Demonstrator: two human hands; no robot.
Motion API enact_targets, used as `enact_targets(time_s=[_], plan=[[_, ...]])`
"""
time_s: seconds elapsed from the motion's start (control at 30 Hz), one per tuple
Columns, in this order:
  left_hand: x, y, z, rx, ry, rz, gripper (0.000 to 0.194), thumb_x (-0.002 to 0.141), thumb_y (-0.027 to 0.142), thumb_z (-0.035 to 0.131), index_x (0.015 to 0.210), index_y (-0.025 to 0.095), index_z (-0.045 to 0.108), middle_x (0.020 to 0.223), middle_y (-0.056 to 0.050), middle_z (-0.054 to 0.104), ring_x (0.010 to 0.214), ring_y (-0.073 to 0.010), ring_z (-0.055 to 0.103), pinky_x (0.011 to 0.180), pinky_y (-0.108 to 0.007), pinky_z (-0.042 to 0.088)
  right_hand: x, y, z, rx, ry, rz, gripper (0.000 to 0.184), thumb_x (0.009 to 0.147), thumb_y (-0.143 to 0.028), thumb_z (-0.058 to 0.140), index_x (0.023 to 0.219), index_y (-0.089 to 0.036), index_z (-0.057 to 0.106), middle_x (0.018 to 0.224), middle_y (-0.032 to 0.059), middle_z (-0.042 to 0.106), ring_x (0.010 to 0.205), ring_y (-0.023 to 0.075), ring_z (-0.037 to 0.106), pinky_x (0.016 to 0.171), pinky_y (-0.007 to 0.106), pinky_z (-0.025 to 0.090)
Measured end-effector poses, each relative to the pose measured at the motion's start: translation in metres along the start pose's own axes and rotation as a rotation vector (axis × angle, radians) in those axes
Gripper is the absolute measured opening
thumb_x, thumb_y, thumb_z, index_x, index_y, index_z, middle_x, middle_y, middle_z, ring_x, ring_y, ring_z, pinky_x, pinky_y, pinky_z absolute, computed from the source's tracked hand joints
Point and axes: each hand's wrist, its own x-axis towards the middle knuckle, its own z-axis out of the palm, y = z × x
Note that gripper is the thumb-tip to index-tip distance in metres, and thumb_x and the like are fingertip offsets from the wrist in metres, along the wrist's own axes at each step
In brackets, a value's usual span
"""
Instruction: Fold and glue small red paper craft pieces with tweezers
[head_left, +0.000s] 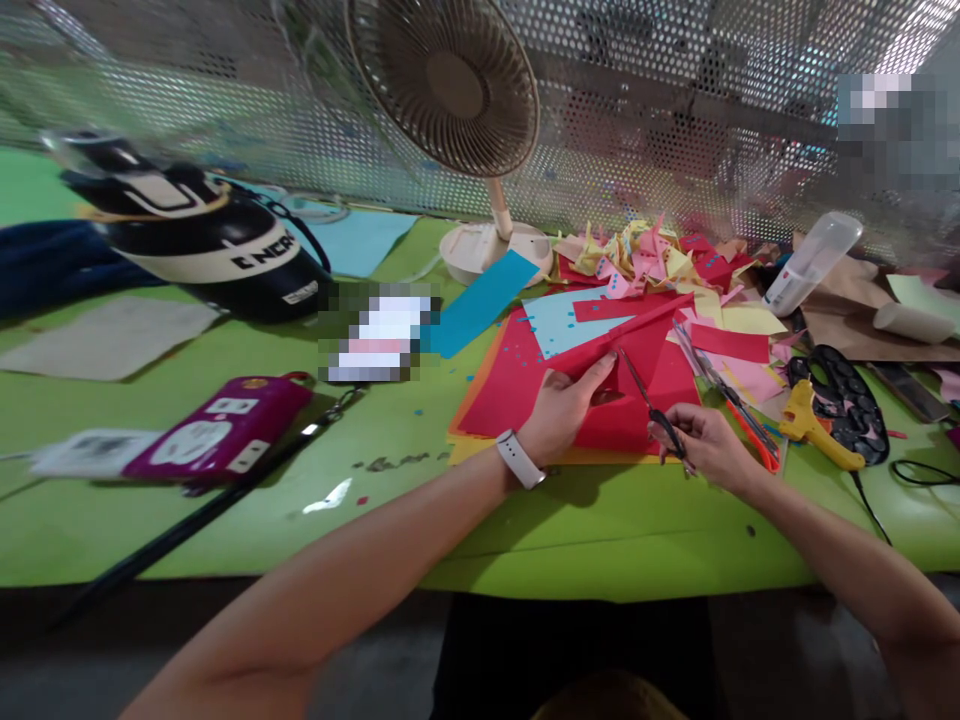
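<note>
My left hand (564, 410), with a white watch on the wrist, pinches a folded sheet of red paper (630, 345) and lifts its edge off the stack. My right hand (701, 442) grips black-handled scissors (643, 393), blades apart and pointing up-left into the red paper. Under them lie more red and orange sheets (510, 390) and a light blue sheet (559, 320) on the green table (390, 520).
A pile of coloured paper scraps (645, 255) lies behind the sheets, beside a standing fan (457, 90). A yellow glue gun (814, 425), a black paint palette (847, 390) and a white bottle (810, 262) are to the right. A helmet (195, 240) and a magenta pouch (217, 425) sit left.
</note>
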Motion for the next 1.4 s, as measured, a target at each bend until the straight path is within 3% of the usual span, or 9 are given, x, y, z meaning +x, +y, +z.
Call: enact_targets(time_s=[0.37, 1.0, 1.4], plan=[[-0.0035, 0.0039, 0.0022, 0.01, -0.016, -0.005, 0.032, 0.061, 0.047, 0.083, 0.06, 0.018, 0.071, 0.058, 0.001, 0.059, 0.062, -0.0141, 0.058, 0.07, -0.036, 0.064, -0.0012, -0.0008, -0.0007, -0.003, 0.006, -0.006, 0.051, 0.066, -0.067, 0.072, 0.069, -0.019, 0.055, 0.056, -0.0033, 0.058, 0.038, 0.0047, 0.039, 0.034, 0.02, 0.032], [-0.0038, 0.0036, 0.0039, -0.025, -0.032, -0.007, 0.03, 0.061, 0.045, 0.083, 0.061, 0.018, 0.07, 0.06, 0.001, 0.06, 0.064, -0.0151, 0.058, 0.069, -0.036, 0.062, 0.0001, 0.0, -0.0002, 0.012, -0.003, -0.007, 0.052, 0.065, -0.067, 0.073, 0.069, -0.019, 0.056, 0.056, -0.0033, 0.058, 0.039, 0.0048, 0.039, 0.034, 0.019, 0.032], [-0.0062, 0.0029, 0.0038, -0.091, -0.03, -0.011, 0.031, 0.062, 0.043, 0.085, 0.072, 0.016, 0.075, 0.062, 0.0, 0.063, 0.066, -0.0149, 0.06, 0.064, -0.032, 0.061, 0.0003, -0.0002, -0.0003, 0.009, -0.004, -0.016, 0.049, 0.067, -0.064, 0.073, 0.068, -0.018, 0.055, 0.056, -0.0036, 0.058, 0.038, 0.0044, 0.039, 0.034, 0.019, 0.032]])
